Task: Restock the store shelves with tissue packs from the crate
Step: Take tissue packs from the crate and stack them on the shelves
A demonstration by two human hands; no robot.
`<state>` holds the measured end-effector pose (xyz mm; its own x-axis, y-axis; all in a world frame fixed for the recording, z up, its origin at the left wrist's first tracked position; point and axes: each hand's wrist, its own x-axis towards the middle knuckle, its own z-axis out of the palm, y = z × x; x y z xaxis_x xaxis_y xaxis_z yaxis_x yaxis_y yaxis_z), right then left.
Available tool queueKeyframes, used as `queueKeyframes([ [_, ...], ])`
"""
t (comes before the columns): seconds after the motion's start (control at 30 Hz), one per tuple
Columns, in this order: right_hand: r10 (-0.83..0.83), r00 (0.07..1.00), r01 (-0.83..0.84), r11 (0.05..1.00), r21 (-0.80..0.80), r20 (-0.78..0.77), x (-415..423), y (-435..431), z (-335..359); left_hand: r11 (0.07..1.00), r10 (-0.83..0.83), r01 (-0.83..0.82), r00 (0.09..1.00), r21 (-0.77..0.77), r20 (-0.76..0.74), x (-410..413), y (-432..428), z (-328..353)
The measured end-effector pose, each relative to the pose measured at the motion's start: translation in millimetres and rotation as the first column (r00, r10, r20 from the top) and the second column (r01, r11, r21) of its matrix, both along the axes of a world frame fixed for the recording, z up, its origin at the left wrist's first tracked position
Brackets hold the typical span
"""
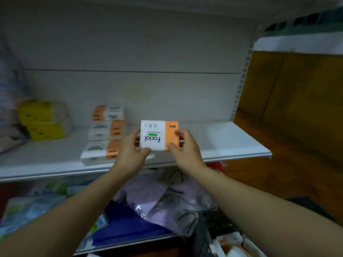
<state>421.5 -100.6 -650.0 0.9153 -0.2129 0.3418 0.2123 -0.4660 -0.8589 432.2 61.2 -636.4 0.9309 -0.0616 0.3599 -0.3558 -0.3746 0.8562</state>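
Held pack: a white-and-orange tissue pack (159, 135) is hanging just over the front of the white shelf (232, 143), its printed face turned up to the camera and its lettering reading upside down.
Left hand (130, 147): it is gripping the white end, the thumb pressing the near corner and the fingers curling round the far side.
Right hand (185, 147): it is gripping the orange end the same way, with the thumb on the near edge.
Step in hand: probably setting this pack down just right of the three matching packs (105, 132).
Doing it well: lowering it flat, squaring it against its neighbours and releasing both ends together is likely to work best, since a soft pack sags when one end is let go first.
Materials: the pack is looking like a glossy film wrap over a squashy rectangular block. The shelf is looking like smooth painted metal with a front lip.
Neighbours: blur is hiding whether the three packs are stacked or lined up front to back. Yellow packs (42, 119) are sitting farther left.
Below: crinkled plastic bags (157, 197) are lying on a lower shelf.
Crate: it is not showing here.
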Motion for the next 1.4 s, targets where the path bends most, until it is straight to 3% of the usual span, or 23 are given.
queueKeyframes([
  [0.13,0.173,0.985,-0.174,0.982,-0.07,-0.027,17,66,3,0.986,0.152,-0.154,0.988,-0.056,-0.034,7,66,3],
  [0.37,0.247,0.967,-0.255,0.947,-0.196,-0.064,33,134,-2,0.941,0.335,-0.333,0.942,0.062,-0.028,17,140,-13],
  [0.73,0.138,0.99,-0.143,0.909,-0.391,-0.04,44,146,-27,0.903,0.383,-0.361,0.922,0.235,-0.054,19,153,-34],
  [0.87,0.179,0.979,-0.203,0.902,-0.38,-0.096,48,140,-22,0.897,0.34,-0.306,0.939,0.319,-0.057,18,148,-25],
  [0.97,0.194,0.975,-0.222,0.901,-0.373,-0.112,41,123,-18,0.877,0.284,-0.29,0.956,0.382,0.075,16,136,-18],
  [1.2,0.055,0.998,-0.067,0.921,-0.385,-0.043,9,30,-15,0.871,-0.038,-0.077,0.974,0.486,0.222,-2,48,-5],
  [1.4,-0.132,0.98,0.054,0.896,-0.441,-0.148,-48,-80,-41,0.806,-0.3,0.234,0.953,0.543,0.035,-20,-69,-39],
])
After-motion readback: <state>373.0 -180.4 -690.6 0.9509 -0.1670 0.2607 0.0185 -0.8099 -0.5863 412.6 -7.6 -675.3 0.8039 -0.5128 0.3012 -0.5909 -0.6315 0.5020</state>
